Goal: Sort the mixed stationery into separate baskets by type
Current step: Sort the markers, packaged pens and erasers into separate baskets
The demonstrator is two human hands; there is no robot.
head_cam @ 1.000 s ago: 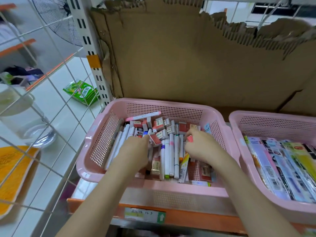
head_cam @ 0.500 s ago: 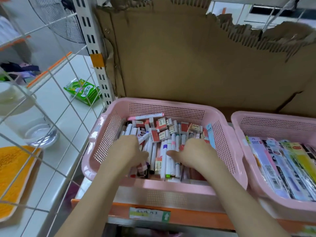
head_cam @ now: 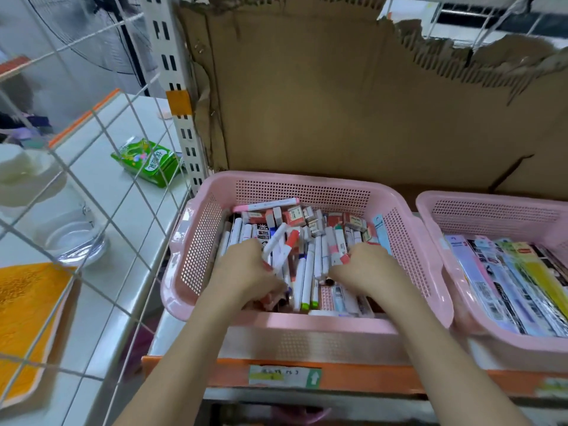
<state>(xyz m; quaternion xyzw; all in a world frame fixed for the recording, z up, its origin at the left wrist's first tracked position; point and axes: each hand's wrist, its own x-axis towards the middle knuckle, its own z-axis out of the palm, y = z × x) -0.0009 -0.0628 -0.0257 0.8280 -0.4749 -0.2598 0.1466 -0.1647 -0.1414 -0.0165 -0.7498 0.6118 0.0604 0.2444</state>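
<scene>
A pink basket (head_cam: pixel 196 241) on the shelf holds mixed stationery: several white markers (head_cam: pixel 302 272) lying lengthwise and small boxed erasers (head_cam: pixel 292 215) piled at the back. Both hands are inside it. My left hand (head_cam: pixel 246 272) grips a bunch of white markers, and a few stick up past its knuckles. My right hand (head_cam: pixel 365 269) has its fingers curled around markers with pink ends at the basket's right side. A second pink basket (head_cam: pixel 491 204) to the right holds flat packaged stationery (head_cam: pixel 504 281) in rows.
Torn cardboard (head_cam: pixel 338 103) backs the shelf. An orange shelf edge (head_cam: pixel 353 376) with a label runs below the baskets. A white wire grid (head_cam: pixel 101 167) stands at the left, with a tiled counter, a green packet (head_cam: pixel 150 161), a glass bowl (head_cam: pixel 73 241) and an orange tray (head_cam: pixel 24 321) behind it.
Both hands have drawn back toward the basket's near side and closed on markers. Markers in the left hand now tilt upward. The view has shifted slightly.
</scene>
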